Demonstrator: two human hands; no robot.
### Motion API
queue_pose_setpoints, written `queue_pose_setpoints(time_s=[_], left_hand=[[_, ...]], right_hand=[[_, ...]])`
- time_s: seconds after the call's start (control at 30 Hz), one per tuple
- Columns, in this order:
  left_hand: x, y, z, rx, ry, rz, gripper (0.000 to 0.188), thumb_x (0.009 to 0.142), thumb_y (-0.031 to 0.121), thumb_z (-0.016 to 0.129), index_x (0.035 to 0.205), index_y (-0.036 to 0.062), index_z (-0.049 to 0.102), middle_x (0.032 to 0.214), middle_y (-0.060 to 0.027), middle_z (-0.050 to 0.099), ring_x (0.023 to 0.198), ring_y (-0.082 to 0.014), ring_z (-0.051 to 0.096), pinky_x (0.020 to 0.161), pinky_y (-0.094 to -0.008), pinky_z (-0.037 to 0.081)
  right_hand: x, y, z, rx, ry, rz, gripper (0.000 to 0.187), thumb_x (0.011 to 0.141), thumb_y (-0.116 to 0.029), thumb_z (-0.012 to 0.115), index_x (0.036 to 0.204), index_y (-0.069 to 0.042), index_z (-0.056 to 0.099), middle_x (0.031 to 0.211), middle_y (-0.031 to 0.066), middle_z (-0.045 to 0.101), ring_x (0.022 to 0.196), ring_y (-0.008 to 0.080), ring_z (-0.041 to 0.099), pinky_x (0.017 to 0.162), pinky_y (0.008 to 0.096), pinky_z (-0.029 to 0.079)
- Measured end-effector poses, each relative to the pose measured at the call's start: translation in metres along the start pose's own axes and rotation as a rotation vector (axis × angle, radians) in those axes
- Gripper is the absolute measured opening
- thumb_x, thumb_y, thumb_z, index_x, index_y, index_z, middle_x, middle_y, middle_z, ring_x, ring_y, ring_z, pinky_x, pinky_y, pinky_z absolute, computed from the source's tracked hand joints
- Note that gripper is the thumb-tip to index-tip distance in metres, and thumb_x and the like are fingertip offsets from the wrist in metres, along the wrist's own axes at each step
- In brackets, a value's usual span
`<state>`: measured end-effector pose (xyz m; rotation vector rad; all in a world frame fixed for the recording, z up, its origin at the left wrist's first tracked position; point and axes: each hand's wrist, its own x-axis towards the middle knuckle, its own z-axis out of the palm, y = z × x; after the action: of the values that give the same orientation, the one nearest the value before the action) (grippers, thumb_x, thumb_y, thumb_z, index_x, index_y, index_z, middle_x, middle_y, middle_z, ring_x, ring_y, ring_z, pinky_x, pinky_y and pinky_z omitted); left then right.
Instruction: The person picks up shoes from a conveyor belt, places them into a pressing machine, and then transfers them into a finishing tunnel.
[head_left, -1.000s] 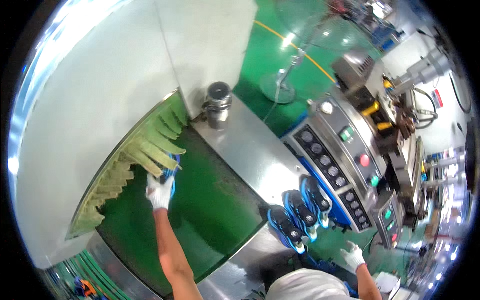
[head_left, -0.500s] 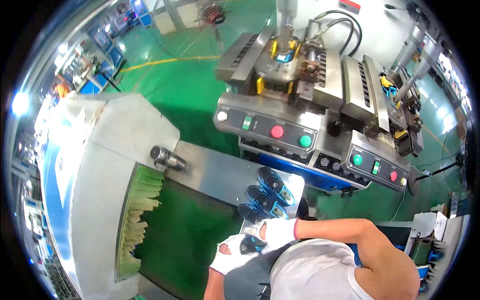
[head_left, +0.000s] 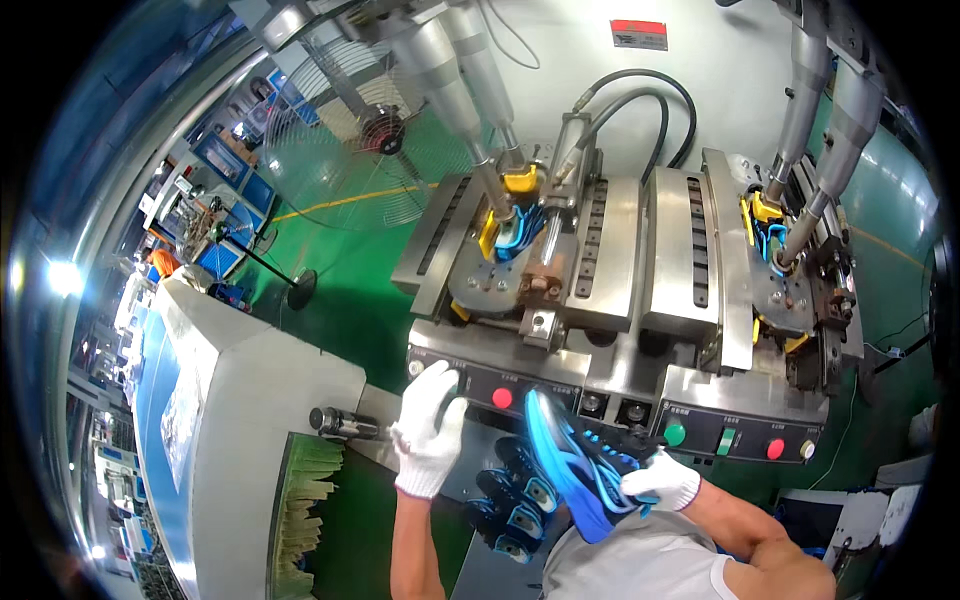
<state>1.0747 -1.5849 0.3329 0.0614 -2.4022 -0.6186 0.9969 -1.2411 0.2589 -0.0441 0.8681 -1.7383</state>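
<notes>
A black and blue sneaker [head_left: 575, 470] with a bright blue sole is held up in front of the machine, sole turned to the left. My gloved right hand [head_left: 662, 482] grips its right side. My gloved left hand [head_left: 428, 430] is held up at the left end of the machine's control panel [head_left: 470, 380]. Its fingers are stretched and apart, with nothing in them; I cannot tell whether they touch a button. Below the raised sneaker, several black and blue shoes [head_left: 510, 505] lie side by side on a metal shelf [head_left: 468, 462].
Two clamping stations stand ahead, a left one [head_left: 490, 280] and a right one [head_left: 780, 285], each with a blue-laced shoe under metal rods. A grey housing with green strip curtains [head_left: 305, 500] is at left. A caged fan [head_left: 383, 130] stands behind.
My hands have moved apart from low over the shelf, where both were at a dark shoe part. My left is raised to the panel; my right now holds a sneaker up. The view has shifted.
</notes>
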Motion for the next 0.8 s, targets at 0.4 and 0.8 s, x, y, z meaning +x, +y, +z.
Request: queue_pose_setpoints(time_s=[0.4,0.8], left_hand=[[0.178,-0.125,0.205,0.039,-0.281,0.031,0.042,0.098,0.015,0.061,0.139,0.0097,0.059,0.143,-0.0212,0.055,0.135,-0.0377,0.051,0.115,-0.0443,0.04],[0.273,-0.171,0.306,0.319,-0.442,-0.32,0.062,0.087,0.037,0.072,0.141,0.0168,0.05,0.135,-0.0229,0.056,0.122,-0.0419,0.06,0.102,-0.0538,0.047]], right_hand=[[0.001,-0.061,-0.024,0.286,0.146,-0.426,0.073,0.082,0.002,0.071,0.15,0.0,0.045,0.126,0.0163,0.068,0.102,0.026,0.072,0.087,0.0383,0.06],[-0.009,-0.054,-0.021,0.16,0.514,-0.43,0.089,0.079,0.003,0.072,0.159,-0.002,0.031,0.121,0.0113,0.065,0.094,0.0211,0.066,0.085,0.0366,0.057]])
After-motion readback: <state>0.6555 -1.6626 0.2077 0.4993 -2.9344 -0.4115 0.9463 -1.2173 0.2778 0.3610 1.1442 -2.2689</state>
